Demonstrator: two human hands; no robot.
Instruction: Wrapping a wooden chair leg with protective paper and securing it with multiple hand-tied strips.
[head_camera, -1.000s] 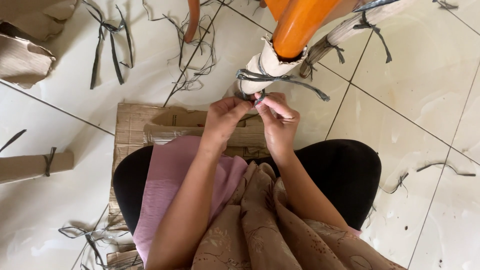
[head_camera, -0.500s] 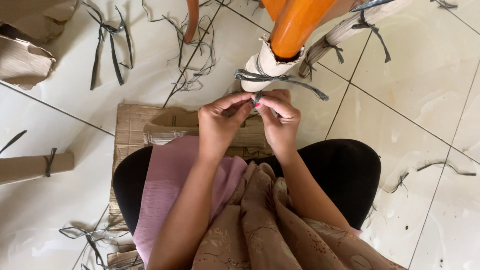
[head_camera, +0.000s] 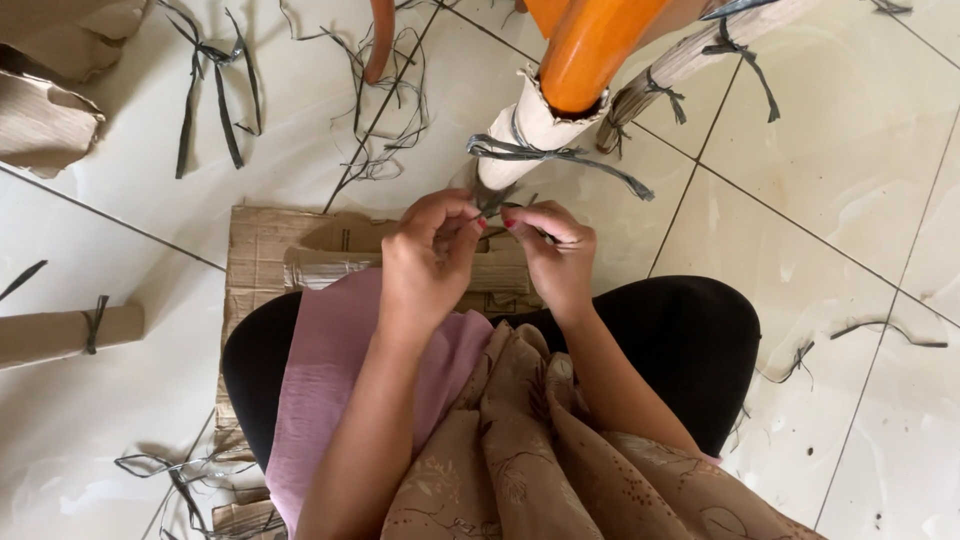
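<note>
A thin, flat, dark grey strap (head_camera: 497, 200) ran between the two hands, just below the foot of an orange furniture leg (head_camera: 590, 50). It looked like stiff plastic ribbon, dull and slightly creased, with frayed ends. The left hand (head_camera: 430, 260) had its fingers (head_camera: 455, 215) curled in and pinched together on one end of the strap; the right hand (head_camera: 550, 255) had its thumb and forefinger closed on the other end, red-painted nails showing. Both hands hung above a flattened piece of corrugated cardboard (head_camera: 265, 240) lying on the floor.

The orange leg was smooth and glossy, rounded in section, and its lower part sat inside a pale cardboard sleeve (head_camera: 525, 135) with a torn, ragged upper edge. A second grey strap (head_camera: 560, 155) was knotted around that sleeve, its loose ends sticking out to the right. Beside it a second wrapped leg (head_camera: 690, 60) carried more dark ties.

The floor (head_camera: 830, 180) was of large glossy cream tiles with thin dark joints. Cut lengths of strap (head_camera: 215, 80) lay scattered over it at upper left, some flat, some curled into fine strings. A rolled cardboard tube (head_camera: 60, 335) bound with one tie lay at the left edge, and torn brown cardboard (head_camera: 40, 110) lay in the upper left corner. The person wore black trousers, a mauve cloth and a soft brown patterned fabric over the lap.
</note>
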